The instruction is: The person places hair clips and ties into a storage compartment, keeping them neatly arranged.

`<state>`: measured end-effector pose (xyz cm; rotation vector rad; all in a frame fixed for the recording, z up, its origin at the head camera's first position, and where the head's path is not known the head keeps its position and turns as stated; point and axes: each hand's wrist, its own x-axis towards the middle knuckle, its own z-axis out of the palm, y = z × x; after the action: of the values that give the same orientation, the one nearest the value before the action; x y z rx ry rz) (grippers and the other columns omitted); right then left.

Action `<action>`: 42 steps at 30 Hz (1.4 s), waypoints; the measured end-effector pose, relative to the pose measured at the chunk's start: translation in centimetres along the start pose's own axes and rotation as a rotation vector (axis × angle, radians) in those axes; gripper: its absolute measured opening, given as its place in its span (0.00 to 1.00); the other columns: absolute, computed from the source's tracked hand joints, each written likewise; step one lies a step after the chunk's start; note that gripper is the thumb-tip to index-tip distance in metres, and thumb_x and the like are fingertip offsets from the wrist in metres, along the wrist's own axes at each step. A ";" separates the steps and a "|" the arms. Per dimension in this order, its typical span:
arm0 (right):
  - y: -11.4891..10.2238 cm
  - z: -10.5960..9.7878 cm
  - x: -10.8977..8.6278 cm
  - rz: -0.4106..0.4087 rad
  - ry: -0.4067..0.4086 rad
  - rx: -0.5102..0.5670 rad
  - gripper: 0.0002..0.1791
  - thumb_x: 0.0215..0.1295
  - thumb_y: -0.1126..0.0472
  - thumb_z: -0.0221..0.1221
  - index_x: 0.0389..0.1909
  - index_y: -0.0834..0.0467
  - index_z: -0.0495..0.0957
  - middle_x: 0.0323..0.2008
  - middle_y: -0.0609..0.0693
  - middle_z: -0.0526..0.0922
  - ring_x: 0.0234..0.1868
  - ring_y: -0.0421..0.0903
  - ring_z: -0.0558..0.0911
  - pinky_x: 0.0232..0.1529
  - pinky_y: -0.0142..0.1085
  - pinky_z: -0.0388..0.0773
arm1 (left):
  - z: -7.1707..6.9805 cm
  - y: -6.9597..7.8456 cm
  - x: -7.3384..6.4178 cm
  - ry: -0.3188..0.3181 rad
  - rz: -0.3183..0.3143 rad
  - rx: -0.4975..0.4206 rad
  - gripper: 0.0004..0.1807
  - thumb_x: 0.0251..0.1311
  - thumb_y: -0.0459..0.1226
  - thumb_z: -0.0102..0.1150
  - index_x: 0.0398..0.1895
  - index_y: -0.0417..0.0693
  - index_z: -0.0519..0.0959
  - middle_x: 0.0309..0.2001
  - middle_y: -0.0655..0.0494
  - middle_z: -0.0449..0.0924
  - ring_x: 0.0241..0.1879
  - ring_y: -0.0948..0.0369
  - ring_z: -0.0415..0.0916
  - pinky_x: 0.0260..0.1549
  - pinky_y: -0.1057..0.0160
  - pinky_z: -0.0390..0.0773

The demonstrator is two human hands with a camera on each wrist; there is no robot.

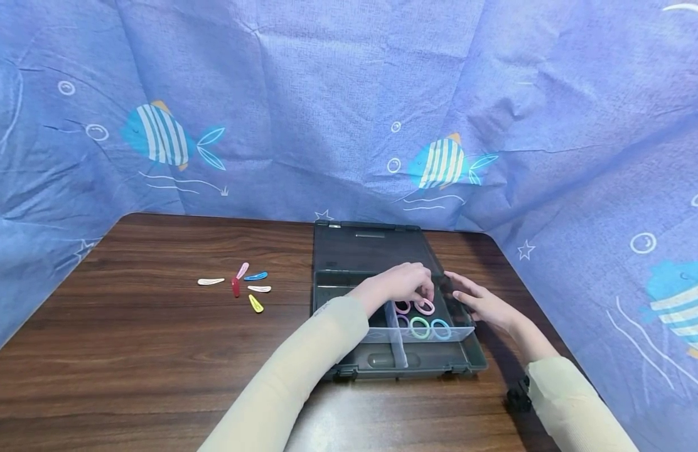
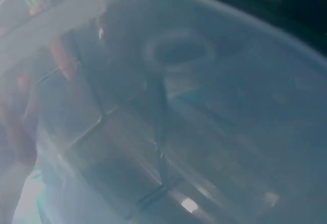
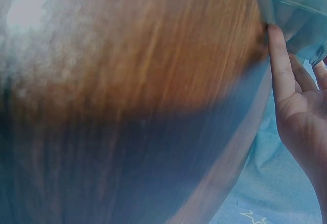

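A dark see-through storage case [image 1: 417, 371] lies with its lid [image 1: 366, 248] folded back. My left hand [image 1: 402, 282] reaches into its right compartment, thumb and fingertips pinching a light pink hair tie [image 1: 432, 310]. Close by in that compartment are a darker pink hair tie [image 1: 402, 312], a green one [image 1: 420, 337] and a blue one [image 1: 441, 338], with a purple one partly hidden. My right hand [image 1: 484, 306] touches the case's right side with extended fingers; in the right wrist view its fingertip [image 3: 276, 32] rests at the clear plastic wall. The left wrist view is hazy.
Several snap hair clips lie left of the case, among them a red clip [image 1: 235, 287], a blue clip [image 1: 255, 276] and a yellow clip [image 1: 255, 304]. A clear divider [image 1: 398, 345] splits the case. A blue fish-patterned cloth [image 1: 326, 125] hangs behind the wooden table [image 1: 157, 351].
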<state>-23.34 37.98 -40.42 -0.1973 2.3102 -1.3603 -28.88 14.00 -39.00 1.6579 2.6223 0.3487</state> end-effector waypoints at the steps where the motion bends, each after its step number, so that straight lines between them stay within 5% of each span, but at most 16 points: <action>1: 0.0 0.0 0.0 0.000 0.000 -0.009 0.31 0.74 0.50 0.44 0.74 0.44 0.45 0.73 0.61 0.46 0.68 0.65 0.55 0.48 0.50 0.75 | -0.2 0.0 -0.1 -0.001 -0.001 -0.009 0.06 0.56 0.44 0.65 0.37 0.63 0.84 0.38 0.67 0.76 0.44 0.67 0.69 0.47 0.69 0.68; 13: 0.0 0.0 0.0 -0.022 -0.014 0.004 0.32 0.74 0.51 0.44 0.74 0.46 0.44 0.73 0.61 0.45 0.69 0.65 0.55 0.49 0.51 0.75 | -3.0 0.0 -1.2 0.021 0.008 -0.136 0.11 0.55 0.44 0.66 0.42 0.57 0.84 0.40 0.65 0.78 0.44 0.67 0.69 0.49 0.71 0.66; 22: 0.0 0.2 0.0 -0.034 -0.017 0.016 0.32 0.74 0.52 0.44 0.74 0.48 0.44 0.72 0.63 0.47 0.68 0.66 0.56 0.48 0.50 0.76 | -5.6 0.6 -2.7 0.023 -0.033 -0.141 0.15 0.54 0.49 0.66 0.43 0.56 0.82 0.42 0.63 0.80 0.45 0.67 0.71 0.49 0.70 0.67; 42: -0.2 0.1 -0.1 -0.040 -0.038 0.043 0.33 0.74 0.53 0.44 0.74 0.49 0.43 0.68 0.70 0.55 0.65 0.65 0.62 0.47 0.49 0.77 | -10.4 1.0 -8.4 0.038 -0.119 -0.372 0.16 0.55 0.44 0.66 0.47 0.51 0.79 0.42 0.60 0.80 0.47 0.64 0.74 0.51 0.69 0.70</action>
<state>-23.22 37.78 -40.27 -0.2548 2.2550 -1.4113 -25.76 5.03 -29.50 1.3820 2.4693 0.8111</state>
